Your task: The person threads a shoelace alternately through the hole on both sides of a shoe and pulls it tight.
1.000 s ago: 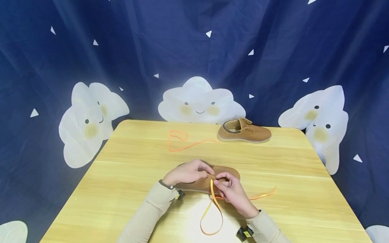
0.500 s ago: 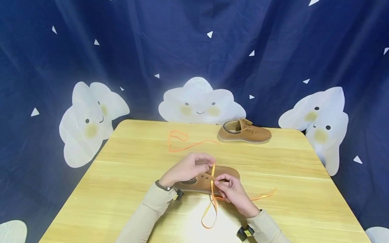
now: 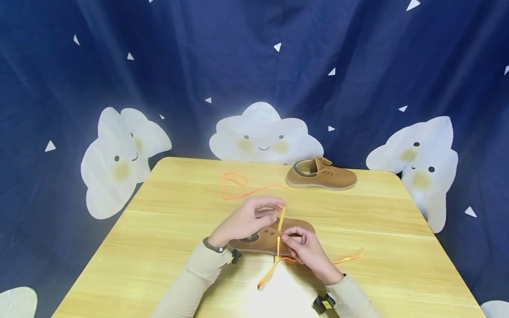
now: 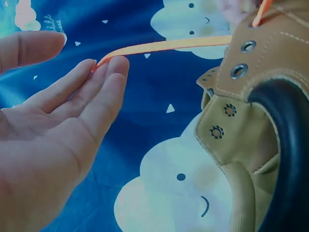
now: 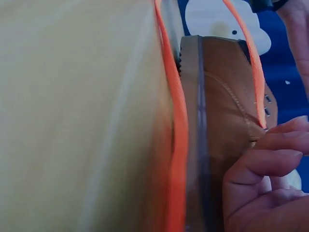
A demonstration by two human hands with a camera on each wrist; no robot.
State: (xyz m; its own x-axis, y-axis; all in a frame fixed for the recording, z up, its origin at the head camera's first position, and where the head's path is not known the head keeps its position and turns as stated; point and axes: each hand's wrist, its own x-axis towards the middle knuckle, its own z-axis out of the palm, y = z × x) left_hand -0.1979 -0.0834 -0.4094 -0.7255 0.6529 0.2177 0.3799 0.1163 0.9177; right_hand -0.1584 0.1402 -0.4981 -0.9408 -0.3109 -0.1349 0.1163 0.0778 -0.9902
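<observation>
Blue cloth with smiling clouds hangs behind the desk. I see the left hand with fingers stretched out, thumb apart, orange lace over the tips. The right hand pinches the flap of the brown shoe, which lies under it. Lace looks light and floppy, so I'd hold it near the holes; the shoe seems stiffer.

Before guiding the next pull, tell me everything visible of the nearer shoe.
The nearer shoe is brown, leather-looking, stitched, with metal-ringed eyelets, dark collar and lighter sole. It sits upright on the table, toe pointing right. An orange lace passes through one eyelet; the right hand touches the eyelet flap.
</observation>
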